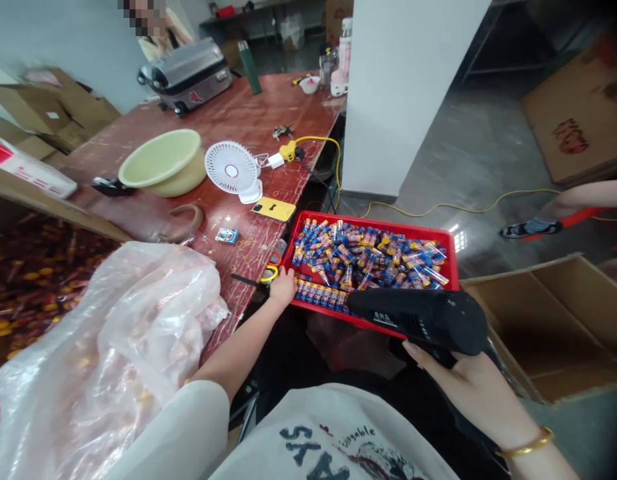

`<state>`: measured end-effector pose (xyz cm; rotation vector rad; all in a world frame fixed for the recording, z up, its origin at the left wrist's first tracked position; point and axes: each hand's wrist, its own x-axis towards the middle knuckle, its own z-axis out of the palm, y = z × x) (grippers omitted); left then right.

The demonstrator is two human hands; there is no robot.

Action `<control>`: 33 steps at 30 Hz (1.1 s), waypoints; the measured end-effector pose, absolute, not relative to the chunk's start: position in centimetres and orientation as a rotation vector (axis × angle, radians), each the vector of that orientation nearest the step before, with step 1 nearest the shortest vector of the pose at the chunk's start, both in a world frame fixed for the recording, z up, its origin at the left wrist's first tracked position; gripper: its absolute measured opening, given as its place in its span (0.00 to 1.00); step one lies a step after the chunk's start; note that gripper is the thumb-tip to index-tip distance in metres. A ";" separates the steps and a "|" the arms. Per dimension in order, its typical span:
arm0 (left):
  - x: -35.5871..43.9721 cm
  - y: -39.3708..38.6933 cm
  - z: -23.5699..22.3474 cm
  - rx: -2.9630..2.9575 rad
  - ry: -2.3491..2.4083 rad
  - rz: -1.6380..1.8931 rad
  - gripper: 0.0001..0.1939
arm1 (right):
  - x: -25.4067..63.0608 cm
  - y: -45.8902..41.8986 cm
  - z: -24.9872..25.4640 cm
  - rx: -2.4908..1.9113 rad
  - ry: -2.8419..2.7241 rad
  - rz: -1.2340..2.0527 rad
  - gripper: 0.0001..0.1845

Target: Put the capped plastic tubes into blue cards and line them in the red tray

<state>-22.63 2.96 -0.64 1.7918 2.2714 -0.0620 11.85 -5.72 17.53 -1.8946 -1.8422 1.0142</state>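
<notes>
My right hand (463, 383) is wrapped around the handle of a black hair dryer (423, 320). Its nozzle points left, over the near edge of a red plastic tray (451, 257). Many small blue-and-yellow tubes with clear middles (368, 253) lie jumbled in that tray, and a straight row of upright tubes (321, 293) lines its near side. At the tray's near left corner, my left hand (283, 288) is closed over the rim, beside the left end of the row. Scissors with yellow handles (269, 274) lie next to this hand; its fingertips are partly hidden.
The brown table (223, 267) holds a yellow phone (274, 209), white fan (233, 170), pale green basin (163, 163) and suitcase (188, 73). Clear plastic sheeting (138, 327) covers the left. An open carton (548, 327) stands right of the tray. A person's foot (531, 229) is beyond it.
</notes>
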 end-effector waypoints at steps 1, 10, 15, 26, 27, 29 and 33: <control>-22.8 2.8 -0.4 1.795 2.266 -0.046 0.18 | 12.0 -5.8 17.5 -1.906 -1.832 1.027 0.24; -23.3 -0.1 0.8 1.783 2.181 0.284 0.10 | 13.1 -4.9 16.3 -1.965 -1.717 1.012 0.28; -21.9 6.8 -0.5 1.748 2.110 0.559 0.13 | 13.3 -5.1 16.8 -1.995 -1.723 0.956 0.26; -22.7 -2.6 -0.6 1.714 1.952 0.871 0.16 | 8.0 -1.5 15.8 -1.797 -1.790 0.917 0.24; -22.8 -5.1 -0.5 1.705 1.953 0.869 0.16 | 6.8 -0.5 15.5 -1.740 -1.802 0.875 0.24; -23.0 -9.5 -0.3 1.667 1.979 0.862 0.14 | 4.8 1.3 14.8 -1.695 -1.822 0.843 0.25; -23.8 -14.4 -0.6 1.567 2.059 0.844 0.12 | 3.1 3.4 14.3 -1.666 -1.951 0.964 0.22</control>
